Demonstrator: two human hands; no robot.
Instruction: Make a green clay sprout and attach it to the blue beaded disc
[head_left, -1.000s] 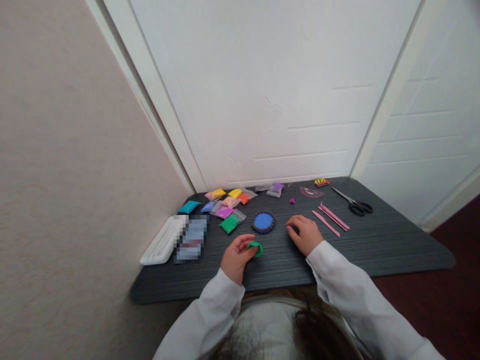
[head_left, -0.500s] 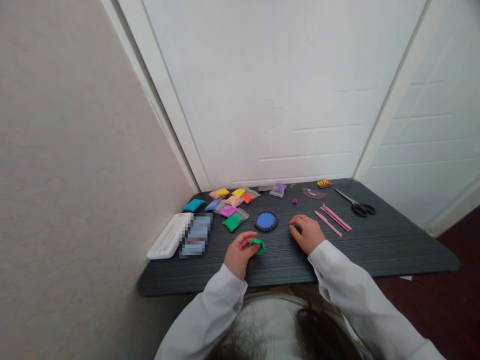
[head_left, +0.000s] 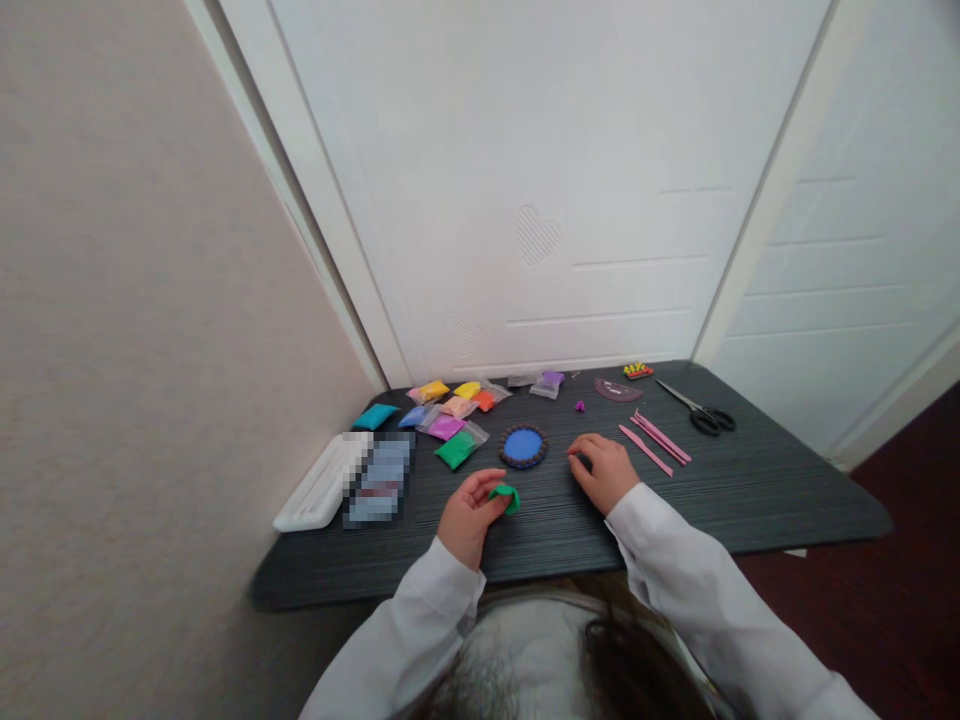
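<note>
My left hand [head_left: 465, 515] pinches a thin, curved piece of green clay [head_left: 507, 497] between thumb and fingers, above the table's near part. My right hand [head_left: 604, 472] rests low over the table with loosely bent fingers, the thumb a little apart from them, and nothing visible in its grasp. Between and beyond the hands lies a round blue clay disc [head_left: 523, 445] with a dark brown, beaded-looking rim. Close to the left hand is a packet of green clay [head_left: 455, 450]. Pink modelling tools [head_left: 646, 449] lie to the right of my right hand.
Several coloured clay packets [head_left: 447, 427] lie at the back left, near a white tray [head_left: 315, 490] and a blurred packet [head_left: 381, 480]. A small purple piece [head_left: 580, 406], a clear protractor-like sheet [head_left: 618, 390], a yellow-and-red item [head_left: 638, 371] and black-handled scissors [head_left: 711, 420] lie toward the right.
The whole view has shifted slightly, so the table sits a bit further left. Both hands keep about the same pose, and the green clay stays in my left hand.
</note>
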